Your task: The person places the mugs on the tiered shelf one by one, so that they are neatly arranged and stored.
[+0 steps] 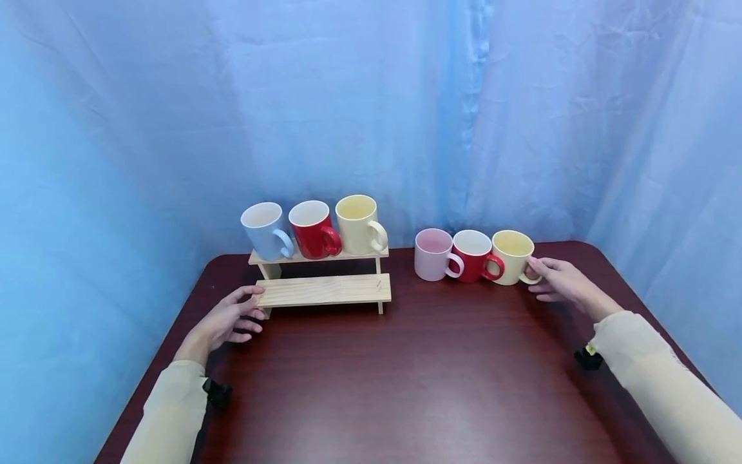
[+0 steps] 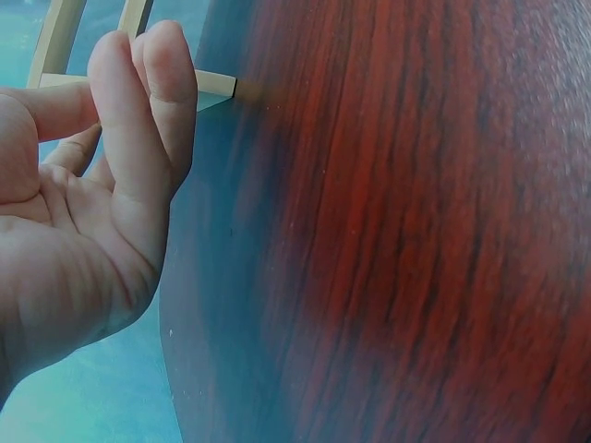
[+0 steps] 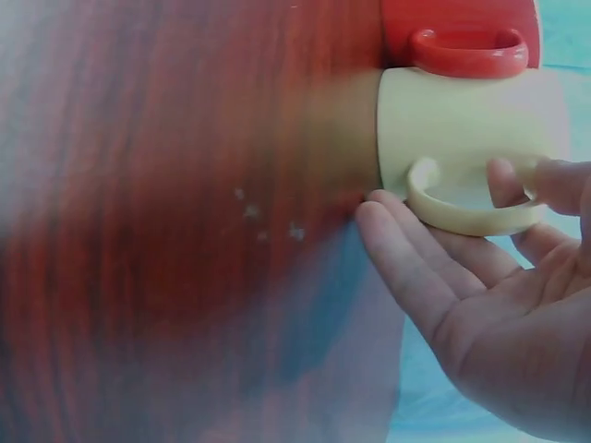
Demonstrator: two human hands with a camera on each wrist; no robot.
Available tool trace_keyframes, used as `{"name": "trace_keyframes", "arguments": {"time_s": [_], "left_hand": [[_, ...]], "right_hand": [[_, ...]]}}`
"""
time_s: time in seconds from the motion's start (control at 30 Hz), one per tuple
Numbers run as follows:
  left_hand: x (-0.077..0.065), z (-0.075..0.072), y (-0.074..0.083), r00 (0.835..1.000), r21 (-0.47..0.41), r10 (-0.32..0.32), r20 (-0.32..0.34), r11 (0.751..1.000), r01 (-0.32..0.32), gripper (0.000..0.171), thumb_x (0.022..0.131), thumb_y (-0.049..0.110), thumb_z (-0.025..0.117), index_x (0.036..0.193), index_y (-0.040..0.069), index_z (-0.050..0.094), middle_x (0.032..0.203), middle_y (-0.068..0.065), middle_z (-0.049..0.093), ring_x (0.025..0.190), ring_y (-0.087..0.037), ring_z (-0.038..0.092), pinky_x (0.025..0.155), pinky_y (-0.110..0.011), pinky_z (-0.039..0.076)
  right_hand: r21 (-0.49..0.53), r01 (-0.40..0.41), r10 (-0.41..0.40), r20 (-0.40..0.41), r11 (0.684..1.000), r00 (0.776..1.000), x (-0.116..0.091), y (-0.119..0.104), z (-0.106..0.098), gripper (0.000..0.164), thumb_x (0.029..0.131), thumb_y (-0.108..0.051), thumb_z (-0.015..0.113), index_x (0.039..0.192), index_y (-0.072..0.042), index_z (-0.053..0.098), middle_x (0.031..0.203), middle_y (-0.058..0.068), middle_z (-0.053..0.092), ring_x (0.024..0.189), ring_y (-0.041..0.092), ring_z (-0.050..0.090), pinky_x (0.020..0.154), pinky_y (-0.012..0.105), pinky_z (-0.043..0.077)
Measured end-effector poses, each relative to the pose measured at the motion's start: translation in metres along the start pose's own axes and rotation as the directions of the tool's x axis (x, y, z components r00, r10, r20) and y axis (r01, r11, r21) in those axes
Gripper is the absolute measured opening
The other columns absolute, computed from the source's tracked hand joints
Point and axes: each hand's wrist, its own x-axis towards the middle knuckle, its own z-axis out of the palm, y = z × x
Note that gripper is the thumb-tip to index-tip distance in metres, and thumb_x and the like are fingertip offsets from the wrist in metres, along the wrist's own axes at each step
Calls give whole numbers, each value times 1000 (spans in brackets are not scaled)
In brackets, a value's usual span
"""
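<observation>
My left hand (image 1: 226,320) is at the left end of a two-tier wooden shelf (image 1: 324,291), its thumb and index finger pinching the lower board's end. The other fingers reach forward, apart from the wood in the left wrist view. On the upper board stand a light blue mug (image 1: 264,233), a red mug (image 1: 310,232) and a cream-yellow mug (image 1: 356,227). With my right hand (image 1: 562,283) I pinch the handle of another yellow mug (image 3: 462,120), which stands upright at the right end of a row. Its handle (image 3: 471,220) lies between thumb and fingers.
Left of the held mug stand a red mug with a white inside (image 1: 468,258) and a pink mug (image 1: 431,261), close together. All three rest on the dark reddish wooden table (image 1: 406,374). Blue curtains (image 1: 371,96) hang behind and at both sides.
</observation>
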Motion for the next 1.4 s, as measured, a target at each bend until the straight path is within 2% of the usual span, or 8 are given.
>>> {"name": "trace_keyframes", "arguments": {"time_s": [0.2, 0.33, 0.47, 0.67, 0.93, 1.13, 1.23, 1.4], "left_hand": [[0, 4, -1, 1000, 7, -7, -6, 1000, 7, 49, 107, 40, 49, 151, 23, 36, 107, -12, 65, 83, -24, 70, 64, -37, 56], [-2, 5, -2, 1000, 14, -19, 1, 1000, 19, 50, 107, 40, 50, 152, 23, 35, 108, -12, 65, 84, -25, 70, 66, -38, 56], [-2, 4, -3, 1000, 21, -12, 0, 1000, 12, 50, 107, 40, 49, 152, 22, 35, 107, -12, 65, 84, -25, 70, 66, -39, 56], [-3, 1, -5, 1000, 19, -19, 3, 1000, 19, 50, 107, 40, 49, 152, 22, 35, 107, -11, 65, 85, -25, 70, 67, -38, 56], [-2, -2, -4, 1000, 24, -21, 0, 999, 21, 50, 108, 40, 48, 152, 23, 34, 109, -12, 64, 87, -26, 70, 68, -38, 56], [-1, -2, -1, 1000, 22, -18, 3, 1000, 18, 49, 108, 40, 48, 151, 23, 35, 109, -12, 64, 87, -25, 70, 67, -38, 57], [0, -2, 0, 1000, 24, -16, 5, 1000, 16, 50, 107, 41, 48, 152, 23, 34, 109, -13, 63, 87, -25, 70, 67, -38, 57], [1, 1, 2, 1000, 18, -14, 11, 1000, 14, 51, 107, 41, 48, 152, 23, 34, 109, -12, 64, 86, -25, 70, 66, -37, 57]], "right_hand": [[13, -40, 40, 11, 999, 999, -5, -1, 0, 70, 106, -53, 42, 137, 9, 42, 132, 33, 51, 105, 34, 69, 86, 49, 58], [16, -56, 55, 25, 998, 998, -8, 1, 2, 72, 106, -53, 42, 141, 10, 39, 132, 32, 53, 108, 37, 68, 87, 48, 57], [25, -47, 46, 44, 999, 998, -6, 2, 1, 73, 106, -52, 43, 143, 10, 38, 131, 32, 54, 108, 36, 68, 87, 47, 57], [48, -42, 38, 66, 998, 997, -3, 1, 0, 70, 106, -51, 44, 140, 10, 41, 126, 24, 59, 105, 31, 69, 86, 47, 58], [48, -62, 59, 69, 997, 996, -1, 0, 2, 71, 107, -50, 42, 144, 10, 36, 138, 34, 48, 115, 41, 64, 92, 50, 54], [40, -65, 62, 72, 997, 996, -3, -4, 0, 74, 106, -53, 43, 144, 10, 37, 140, 34, 46, 118, 41, 63, 92, 49, 55], [45, -59, 56, 66, 997, 996, -5, -6, 0, 75, 105, -54, 45, 144, 10, 37, 139, 33, 48, 116, 40, 64, 93, 47, 55], [103, -39, 34, 57, 994, 998, -3, -4, -1, 69, 106, -50, 47, 138, 11, 41, 127, 25, 57, 106, 27, 69, 94, 47, 54]]}}
